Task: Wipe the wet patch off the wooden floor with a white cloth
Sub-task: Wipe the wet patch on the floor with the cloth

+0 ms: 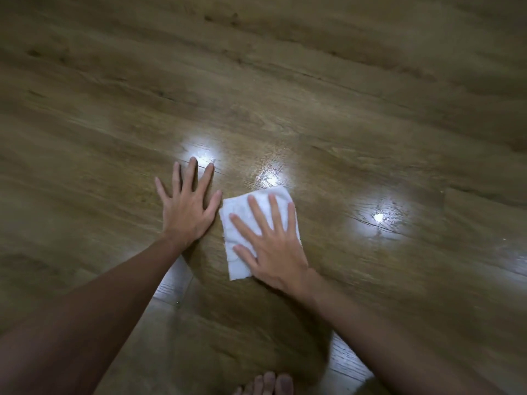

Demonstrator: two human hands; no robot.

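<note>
- Fingers (pixel 268 215) of the right hand (pixel 271 243) lie straight and spread apart, flat on the white cloth (pixel 236 252); none curls round the fabric.
- Right palm covers the cloth's right half and presses it onto the wooden floor (pixel 342 81). The thumb rests on the cloth's lower left part.
- White cloth: a folded, roughly rectangular pad, flat on the boards, with its left and far edges exposed. Its top left corner lies just beside the left thumb; contact between them cannot be told.
- Left hand (pixel 186 212): fingers straight and fanned, palm flat on bare floor to the left of the cloth, holding nothing.
- Wet patch (pixel 269 172): a glossy, beaded area on the boards directly beyond the cloth's far edge, catching a bright light reflection.
- A second light reflection (pixel 202 151) sits at the left fingertips. A third (pixel 379 218), with small droplets around it, lies well to the right of the cloth.
- Both forearms run in from the bottom edge toward the hands.
- Bare toes (pixel 271 383) show at the bottom edge, near the right forearm and well apart from the cloth.
- Nothing stands between the cloth and the wet patch.
</note>
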